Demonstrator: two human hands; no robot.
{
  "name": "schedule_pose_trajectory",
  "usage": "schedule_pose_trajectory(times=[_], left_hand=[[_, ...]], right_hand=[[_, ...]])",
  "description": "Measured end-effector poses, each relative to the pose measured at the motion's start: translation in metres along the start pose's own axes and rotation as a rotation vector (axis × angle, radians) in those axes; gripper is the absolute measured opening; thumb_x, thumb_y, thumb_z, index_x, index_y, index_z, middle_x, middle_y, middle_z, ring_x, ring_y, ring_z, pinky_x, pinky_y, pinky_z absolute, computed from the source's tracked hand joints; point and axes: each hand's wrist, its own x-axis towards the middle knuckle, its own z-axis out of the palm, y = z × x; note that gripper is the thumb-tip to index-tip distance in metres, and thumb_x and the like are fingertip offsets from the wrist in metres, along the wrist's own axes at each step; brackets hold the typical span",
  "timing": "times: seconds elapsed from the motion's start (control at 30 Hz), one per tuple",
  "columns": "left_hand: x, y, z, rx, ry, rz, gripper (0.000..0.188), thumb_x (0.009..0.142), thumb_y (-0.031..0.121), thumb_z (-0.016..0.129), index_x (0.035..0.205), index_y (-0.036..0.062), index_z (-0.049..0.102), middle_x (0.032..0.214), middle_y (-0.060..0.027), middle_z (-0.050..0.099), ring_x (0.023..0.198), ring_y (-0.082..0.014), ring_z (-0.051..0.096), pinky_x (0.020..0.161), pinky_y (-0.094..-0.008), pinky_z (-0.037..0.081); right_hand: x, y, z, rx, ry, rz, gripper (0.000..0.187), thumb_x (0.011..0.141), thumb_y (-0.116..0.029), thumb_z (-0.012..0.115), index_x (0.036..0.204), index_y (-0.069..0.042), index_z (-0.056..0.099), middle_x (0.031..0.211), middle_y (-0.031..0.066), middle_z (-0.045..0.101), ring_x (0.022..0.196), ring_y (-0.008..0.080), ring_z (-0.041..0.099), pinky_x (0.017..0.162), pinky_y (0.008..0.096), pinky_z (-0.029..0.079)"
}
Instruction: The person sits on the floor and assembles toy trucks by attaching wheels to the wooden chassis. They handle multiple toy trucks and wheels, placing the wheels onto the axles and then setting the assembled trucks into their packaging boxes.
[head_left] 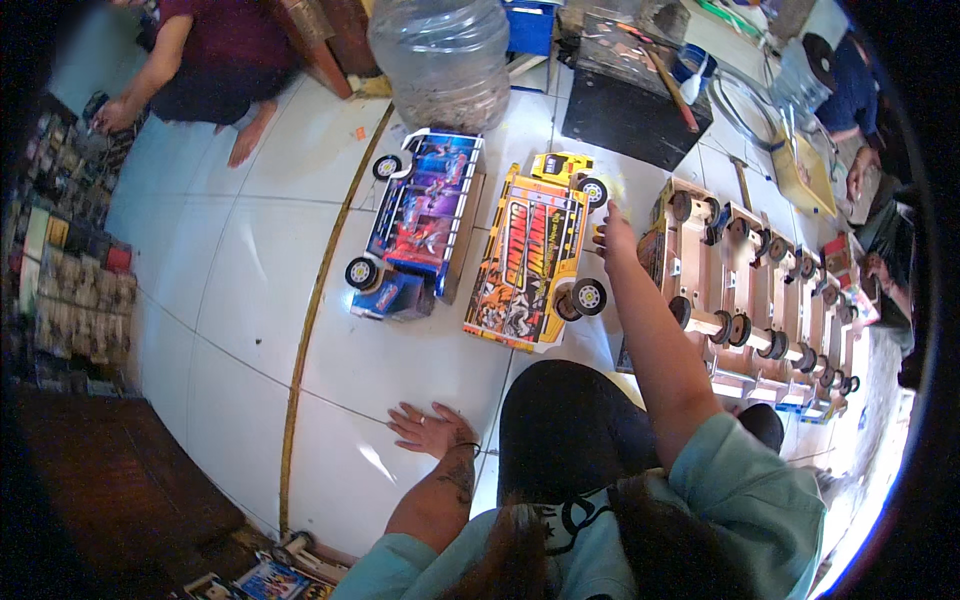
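Note:
My left hand [430, 430] lies flat on the white tiled floor [385, 350], fingers spread, holding nothing. My right arm stretches forward, and my right hand [618, 236] is beside the front wheel [593, 192] of a yellow toy truck [530, 258]. Its fingers are apart and nothing shows in them; whether they touch the truck I cannot tell. The truck lies on its side, a tiger picture on its panel facing up and its yellow cab away from me. To its left, a blue toy truck [425, 210] also lies on its side, cab toward me.
Several wooden toy truck bodies [740, 290] with black wheels lie at the right. Behind stand a large clear plastic bottle [440, 65], a black box [630, 115] with a hammer [672, 90], and a yellow tray [803, 175]. One person [225, 60] squats far left; others are at right.

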Motion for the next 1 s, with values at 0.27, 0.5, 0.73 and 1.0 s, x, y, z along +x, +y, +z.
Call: schedule_pose_trajectory(times=[0.27, 0.5, 0.73, 1.0], left_hand=[[-0.002, 0.002, -0.003, 0.016, 0.045, -0.002, 0.059, 0.094, 0.04, 0.037, 0.143, 0.0084, 0.032, 0.154, -0.0131, 0.02, 0.143, -0.0329, 0.015, 0.112, -0.0558, 0.011], [0.0, 0.005, -0.015, -0.082, -0.124, -0.049, 0.062, 0.093, 0.038, 0.036, 0.145, 0.0064, 0.028, 0.155, -0.0155, 0.014, 0.144, -0.0338, 0.008, 0.113, -0.0549, 0.003], [0.001, 0.003, -0.012, -0.049, -0.049, -0.013, 0.062, 0.093, 0.038, 0.039, 0.144, 0.0051, 0.03, 0.154, -0.017, 0.017, 0.142, -0.0359, 0.013, 0.111, -0.0582, 0.007], [0.0, 0.003, -0.013, -0.072, -0.059, -0.01, 0.061, 0.093, 0.037, 0.037, 0.144, 0.0041, 0.028, 0.154, -0.0173, 0.015, 0.143, -0.0365, 0.01, 0.112, -0.0573, 0.007]], right_hand=[[-0.069, -0.015, 0.004, 0.035, -0.464, 0.004, 0.03, 0.094, -0.024, 0.049, 0.105, 0.003, 0.058, 0.092, 0.0128, 0.067, 0.072, 0.0219, 0.067, 0.064, 0.0342, 0.055], [-0.056, -0.035, 0.04, 0.397, -0.333, 0.022, 0.023, 0.09, -0.005, 0.041, 0.098, 0.007, 0.06, 0.089, 0.0172, 0.067, 0.072, 0.0275, 0.069, 0.066, 0.0402, 0.058], [-0.032, -0.06, 0.079, 0.332, -0.317, -0.009, 0.024, 0.09, -0.006, 0.04, 0.102, 0.005, 0.059, 0.09, 0.0166, 0.067, 0.075, 0.0269, 0.069, 0.069, 0.0393, 0.057], [-0.022, -0.039, 0.085, 0.358, -0.323, -0.023, 0.027, 0.096, -0.014, 0.038, 0.107, 0.001, 0.058, 0.095, 0.0144, 0.067, 0.078, 0.0249, 0.069, 0.072, 0.0399, 0.057]])
